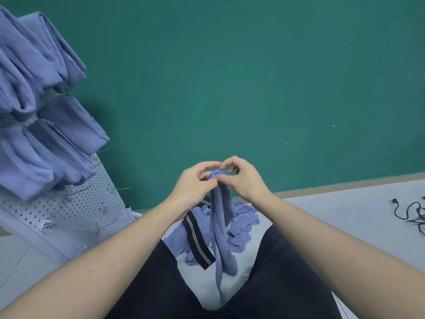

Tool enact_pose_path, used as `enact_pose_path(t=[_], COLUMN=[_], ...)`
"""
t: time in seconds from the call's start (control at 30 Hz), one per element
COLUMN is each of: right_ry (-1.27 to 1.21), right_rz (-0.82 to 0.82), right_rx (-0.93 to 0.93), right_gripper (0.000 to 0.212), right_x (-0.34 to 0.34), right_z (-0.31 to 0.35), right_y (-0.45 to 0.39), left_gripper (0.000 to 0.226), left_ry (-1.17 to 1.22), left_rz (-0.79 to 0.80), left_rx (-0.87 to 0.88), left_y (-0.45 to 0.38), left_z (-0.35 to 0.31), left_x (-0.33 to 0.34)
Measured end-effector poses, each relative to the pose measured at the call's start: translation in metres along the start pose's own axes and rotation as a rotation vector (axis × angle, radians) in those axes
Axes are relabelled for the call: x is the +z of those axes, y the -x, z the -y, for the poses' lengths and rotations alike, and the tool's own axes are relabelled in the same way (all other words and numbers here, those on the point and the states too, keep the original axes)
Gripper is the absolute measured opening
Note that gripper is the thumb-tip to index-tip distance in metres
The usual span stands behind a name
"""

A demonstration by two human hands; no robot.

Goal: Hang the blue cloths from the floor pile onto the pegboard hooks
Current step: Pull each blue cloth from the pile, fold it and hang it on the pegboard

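A blue cloth [222,229] hangs straight down in front of me, its stitched top edge pinched between both hands. My left hand [195,184] grips that edge from the left, and my right hand [243,178] grips it from the right, fingertips nearly touching. Behind the hanging cloth, a pile of blue cloths [241,226] lies on the grey floor. The white pegboard [76,212] leans at the left, with several blue cloths [34,93] hung on its upper hooks. Bare wire hooks [104,209] stick out lower down.
My dark trouser legs [282,284] frame the bottom of the view. A black strap with white stripes [197,240] lies across the pile. Black cables [414,212] sit on the floor at the far right. A green wall [230,77] fills the background.
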State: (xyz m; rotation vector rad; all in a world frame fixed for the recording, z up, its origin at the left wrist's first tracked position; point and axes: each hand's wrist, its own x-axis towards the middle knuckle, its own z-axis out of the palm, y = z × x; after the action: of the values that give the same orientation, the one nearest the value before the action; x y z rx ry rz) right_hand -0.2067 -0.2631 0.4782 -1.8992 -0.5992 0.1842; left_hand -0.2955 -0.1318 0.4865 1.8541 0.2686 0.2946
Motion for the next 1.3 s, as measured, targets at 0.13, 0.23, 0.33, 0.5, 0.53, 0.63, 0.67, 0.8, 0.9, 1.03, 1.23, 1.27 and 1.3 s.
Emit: enact_pose_path(t=[0.13, 0.23, 0.33, 0.5, 0.53, 0.63, 0.67, 0.8, 0.9, 1.03, 1.23, 1.27, 1.3], right_ry=[0.032, 0.011, 0.084, 0.229, 0.274, 0.546, 0.62, 0.65, 0.766, 1.093, 1.361, 1.392, 1.354], right_rz=[-0.02, 0.058, 0.052, 0.125, 0.165, 0.298, 0.317, 0.387, 0.48, 0.463, 0.459, 0.485, 0.493], right_rx=[-0.067, -0.074, -0.08, -0.125, -0.142, -0.246, -0.296, -0.42, -0.479, -0.778, -0.759, -0.701, -0.643], right_gripper=[0.023, 0.021, 0.031, 0.029, 0.025, 0.018, 0.021, 0.028, 0.02, 0.013, 0.028, 0.031, 0.03], right_x=[-0.004, -0.013, -0.019, -0.035, -0.04, -0.052, -0.056, -0.071, -0.076, -0.081, -0.087, -0.088, -0.088], right_z=[-0.001, -0.002, -0.006, -0.016, -0.018, -0.015, -0.013, 0.004, 0.015, 0.019, 0.029, 0.031, 0.033], right_y=[-0.004, -0.003, -0.001, -0.006, -0.007, -0.011, -0.011, -0.016, -0.02, -0.029, -0.032, -0.032, -0.032], left_gripper=[0.032, 0.033, 0.045, 0.056, 0.056, 0.059, 0.058, 0.055, 0.051, 0.041, 0.021, 0.023, 0.026], left_ry=[0.054, 0.054, -0.038, -0.069, -0.112, -0.256, -0.31, -0.447, -0.5, -0.479, -0.611, -0.61, -0.584], left_rz=[0.001, -0.001, -0.022, -0.119, -0.125, -0.059, -0.021, 0.046, 0.081, 0.141, 0.088, 0.074, 0.062], left_rx=[0.028, 0.025, 0.077, 0.117, 0.118, 0.138, 0.155, 0.234, 0.313, 0.378, 0.473, 0.476, 0.468], left_y=[-0.003, -0.005, -0.007, -0.014, -0.015, -0.016, -0.016, -0.015, -0.016, -0.01, -0.01, -0.009, -0.01], left_z=[-0.002, 0.0, 0.003, 0.002, 0.002, 0.001, 0.001, 0.004, 0.005, 0.004, 0.006, 0.006, 0.007], left_x=[0.0, -0.003, -0.006, -0.015, -0.018, -0.025, -0.026, -0.033, -0.038, -0.041, -0.044, -0.044, -0.046])
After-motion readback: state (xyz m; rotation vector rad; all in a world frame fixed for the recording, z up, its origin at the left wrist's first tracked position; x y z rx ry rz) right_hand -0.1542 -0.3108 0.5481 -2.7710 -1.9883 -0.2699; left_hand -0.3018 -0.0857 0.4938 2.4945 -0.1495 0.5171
